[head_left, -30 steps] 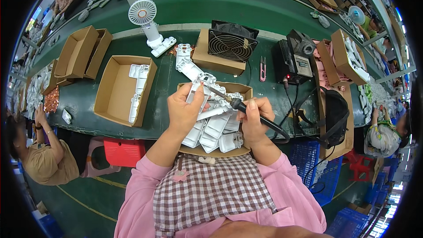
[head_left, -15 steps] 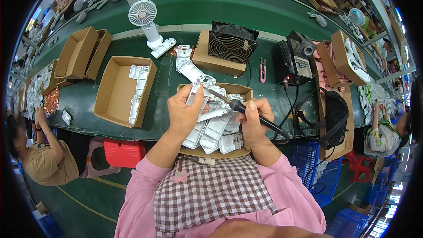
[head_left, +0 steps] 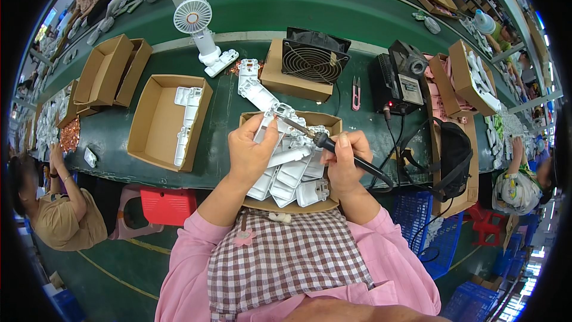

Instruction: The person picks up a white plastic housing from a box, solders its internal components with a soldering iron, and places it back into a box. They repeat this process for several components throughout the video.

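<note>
My left hand [head_left: 250, 150] pinches a white plastic casing [head_left: 266, 124] above an open cardboard box [head_left: 338, 125] that holds several similar white casings [head_left: 285, 182]. In my right hand [head_left: 348, 160] is a soldering iron [head_left: 325, 142], gripped by its black handle. Its metal tip points up and left and reaches the upper end of the casing, beside my left fingertips. Whether the tip touches the casing is too small to tell. Beyond my left hand, a hinged white casing [head_left: 256, 92] lies across the bench, its near end next to the held one.
A cardboard box [head_left: 154, 125] with white casings stands left. A white handheld fan [head_left: 193, 16], a black square fan [head_left: 314, 59], pink-handled snips [head_left: 356, 94] and a black soldering station [head_left: 400, 80] stand behind. The iron's cord runs right, near a black bag [head_left: 454, 158].
My right hand and the iron have shifted very slightly; both grips are the same. On the conveyor at the back, a fan part has moved a little left.
</note>
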Demonstrator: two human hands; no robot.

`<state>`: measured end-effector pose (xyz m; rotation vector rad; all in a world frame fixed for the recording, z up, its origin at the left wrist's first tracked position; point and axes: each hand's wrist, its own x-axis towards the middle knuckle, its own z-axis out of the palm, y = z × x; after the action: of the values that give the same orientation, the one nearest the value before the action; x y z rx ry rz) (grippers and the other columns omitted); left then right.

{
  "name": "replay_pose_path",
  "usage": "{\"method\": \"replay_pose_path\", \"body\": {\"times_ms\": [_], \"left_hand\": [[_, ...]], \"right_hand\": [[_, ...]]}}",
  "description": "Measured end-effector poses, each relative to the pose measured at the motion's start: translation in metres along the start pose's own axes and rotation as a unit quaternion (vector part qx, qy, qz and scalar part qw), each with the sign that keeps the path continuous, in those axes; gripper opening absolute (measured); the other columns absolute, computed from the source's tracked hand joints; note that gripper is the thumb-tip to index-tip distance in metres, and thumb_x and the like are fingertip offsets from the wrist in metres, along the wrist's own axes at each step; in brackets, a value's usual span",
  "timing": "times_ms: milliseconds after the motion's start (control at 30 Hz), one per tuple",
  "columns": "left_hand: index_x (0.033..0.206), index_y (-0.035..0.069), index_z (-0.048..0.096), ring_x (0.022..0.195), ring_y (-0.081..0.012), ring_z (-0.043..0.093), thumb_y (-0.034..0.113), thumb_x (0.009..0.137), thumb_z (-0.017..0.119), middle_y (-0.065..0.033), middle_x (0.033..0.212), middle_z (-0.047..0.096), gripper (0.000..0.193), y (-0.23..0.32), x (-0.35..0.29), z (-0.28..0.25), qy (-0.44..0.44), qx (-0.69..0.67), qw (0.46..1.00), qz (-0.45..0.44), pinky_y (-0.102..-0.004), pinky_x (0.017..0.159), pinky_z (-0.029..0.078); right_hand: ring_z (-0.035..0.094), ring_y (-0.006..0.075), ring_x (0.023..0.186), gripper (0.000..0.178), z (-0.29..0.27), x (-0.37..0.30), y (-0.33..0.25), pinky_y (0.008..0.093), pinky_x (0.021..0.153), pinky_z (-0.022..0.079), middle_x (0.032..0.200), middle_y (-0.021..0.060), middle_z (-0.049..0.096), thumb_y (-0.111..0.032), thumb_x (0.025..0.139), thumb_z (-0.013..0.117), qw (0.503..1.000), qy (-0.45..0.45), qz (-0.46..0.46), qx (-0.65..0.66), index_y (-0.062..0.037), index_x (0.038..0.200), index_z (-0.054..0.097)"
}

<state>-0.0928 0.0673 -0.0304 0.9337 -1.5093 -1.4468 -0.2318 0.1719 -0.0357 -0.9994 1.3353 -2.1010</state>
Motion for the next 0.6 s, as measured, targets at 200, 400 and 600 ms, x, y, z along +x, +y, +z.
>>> {"method": "replay_pose_path", "body": {"times_ms": [200, 400, 600], "left_hand": [[0.093, -0.004, 0.065, 0.063, -0.0017, 0.051, 0.008, 0.083, 0.060, 0.0000, 0.070, 0.063, 0.016, 0.0002, -0.0012, 0.0002, -0.002, 0.016, 1.000, 0.011, -0.0211, 0.056, 0.043], [0.093, -0.003, 0.065, 0.063, -0.0017, 0.051, 0.007, 0.083, 0.060, 0.0003, 0.069, 0.063, 0.016, 0.0001, -0.0028, 0.0023, -0.005, 0.021, 1.000, 0.013, -0.0215, 0.056, 0.043], [0.096, -0.003, 0.064, 0.065, -0.0022, 0.052, 0.008, 0.084, 0.059, -0.0011, 0.071, 0.063, 0.017, 0.0034, -0.0018, -0.0002, -0.002, 0.046, 0.998, 0.040, -0.0218, 0.057, 0.044]], "right_hand": [[0.047, 0.0108, 0.044, 0.020, 0.0017, 0.0001, -0.0025, 0.0239, 0.040, 0.041, 0.060, 0.0088, 0.052, -0.016, 0.092, 0.049, 1.000, -0.002, 0.001, -0.013, -0.0032, 0.077, 0.043], [0.049, 0.0094, 0.047, 0.018, -0.0027, -0.0010, -0.0030, 0.0234, 0.043, 0.042, 0.061, 0.0075, 0.053, -0.014, 0.091, 0.051, 1.000, -0.004, 0.015, -0.005, -0.0012, 0.079, 0.047], [0.045, 0.0123, 0.041, 0.019, -0.0041, 0.0013, -0.0008, 0.0243, 0.038, 0.041, 0.060, 0.0083, 0.049, -0.017, 0.089, 0.050, 0.998, 0.034, -0.035, 0.039, -0.0037, 0.077, 0.043]]}}
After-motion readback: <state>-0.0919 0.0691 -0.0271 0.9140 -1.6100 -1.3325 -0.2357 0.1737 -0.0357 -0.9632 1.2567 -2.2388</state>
